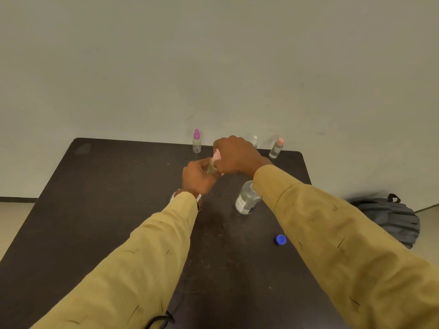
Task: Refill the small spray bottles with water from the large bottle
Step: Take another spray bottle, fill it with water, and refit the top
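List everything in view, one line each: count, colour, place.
Table: one, dark brown, against the wall.
Standing spray bottles: three, clear, capped purple, white, peach, along the table's far edge.
Held spray bottle: one, clear, pink cap, between both hands.
Large bottle: one, clear, middle of the table.
Bottle cap: one, blue, on the table nearer than the large bottle.
Backpack: one, grey, floor right of the table.
Left hand: one, fingers round the held bottle's body.
Right hand: one, fingers round its pink cap.
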